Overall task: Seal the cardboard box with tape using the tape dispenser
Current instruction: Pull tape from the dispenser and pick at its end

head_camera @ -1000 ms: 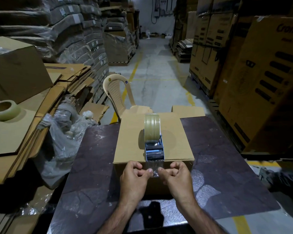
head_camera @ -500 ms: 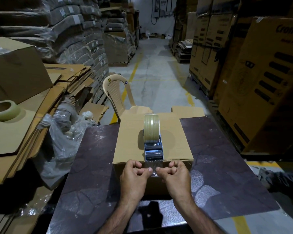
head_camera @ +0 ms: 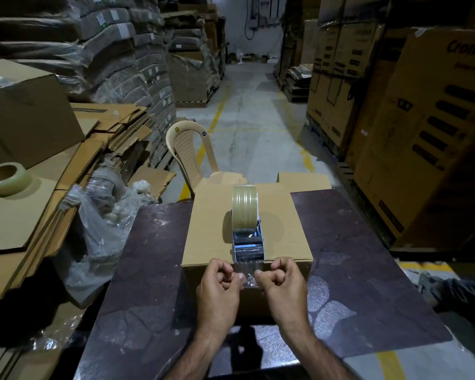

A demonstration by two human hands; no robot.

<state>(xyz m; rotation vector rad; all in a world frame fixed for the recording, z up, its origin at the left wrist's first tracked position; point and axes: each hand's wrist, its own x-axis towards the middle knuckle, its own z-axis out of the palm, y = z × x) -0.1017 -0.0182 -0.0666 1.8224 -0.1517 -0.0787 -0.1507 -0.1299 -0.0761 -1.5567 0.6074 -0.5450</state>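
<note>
Both hands, left hand (head_camera: 222,281) and right hand (head_camera: 281,279), pinch the tape end (head_camera: 248,274) off the dispenser (head_camera: 248,237) on the box (head_camera: 209,223); film looks thin and sticky, so grip the corners.

Pretty clearly a warehouse or packing floor. There's a concrete aisle (head_camera: 254,113) with yellow floor lines (head_camera: 217,119) running down it, shrink-wrapped bundles (head_camera: 115,50) stacked high on pallets (head_camera: 189,102) left of the aisle, big printed cartons (head_camera: 422,138) towering right of it, and flattened cardboard (head_camera: 113,124) piled at its near left end.
</note>
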